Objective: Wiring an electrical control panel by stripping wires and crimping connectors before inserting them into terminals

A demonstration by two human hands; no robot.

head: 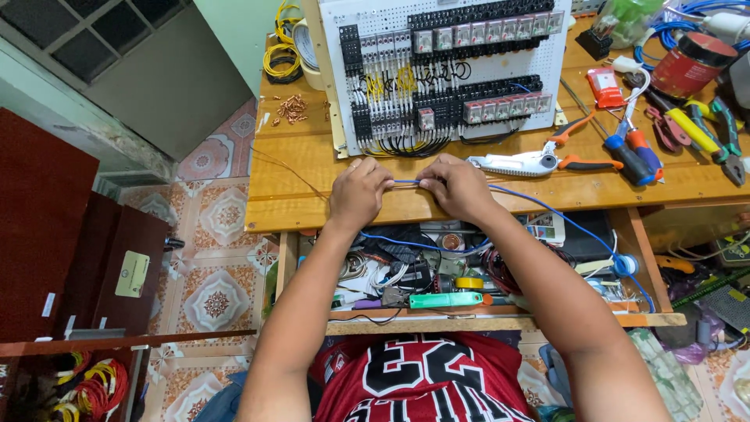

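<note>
- My left hand (358, 191) and my right hand (457, 187) rest side by side on the wooden workbench (289, 168), near its front edge.
- The fingers of both hands are pressed together, pinching a thin blue wire (408, 182) that runs straight between them.
- From my right hand the blue wire goes off to the right, over the front edge of the bench and down to the shelf below.
- Just behind my hands stands a white board full of black and grey relay blocks and wires (449, 70), leaning up near the back edge.
- To the right of my right hand lies a grey wire stripper with orange handles (539, 160).
- Further right, by the right edge, lie screwdrivers with red and blue handles (633, 148) and a red round tin (691, 62).
- Near the left edge lies a small heap of copper bits (291, 108).
- Under the bench, an open shelf (500, 320) holds a green flat tool (445, 299) and tangled cables.
</note>
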